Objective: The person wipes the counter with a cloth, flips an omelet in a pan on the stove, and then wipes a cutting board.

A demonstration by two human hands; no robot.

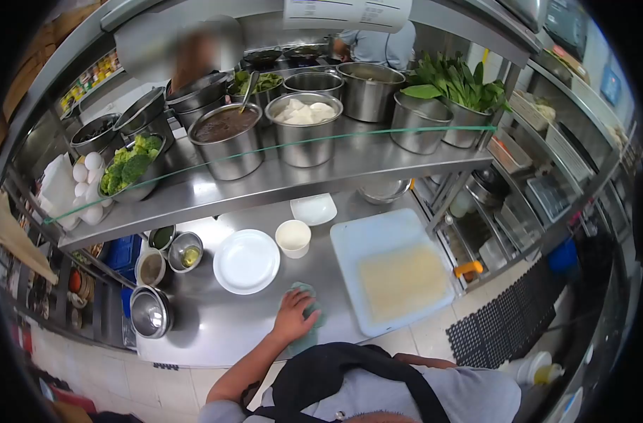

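Note:
My left hand (pixel 295 317) lies flat on a green cloth (pixel 314 323) near the front edge of the steel counter. Its fingers are stretched out and a little apart, and the cloth shows around and below them. Just beyond is a white plate (pixel 247 261), with an off-white cup (pixel 293 239) to its right. Right of the cloth lies a white cutting board (pixel 347 243) with a yellowish worn patch. Only part of my right forearm (pixel 424 361) shows beside my body; the right hand is out of sight.
Above the counter, a steel shelf (pixel 279 185) carries pots of sauce, greens, eggs (pixel 89 176) and broccoli (pixel 135 168). Steel bowls (pixel 151 312) stand at the counter's left. A small white dish (pixel 314 209) sits at the back. Another person (pixel 385 46) stands beyond the shelf.

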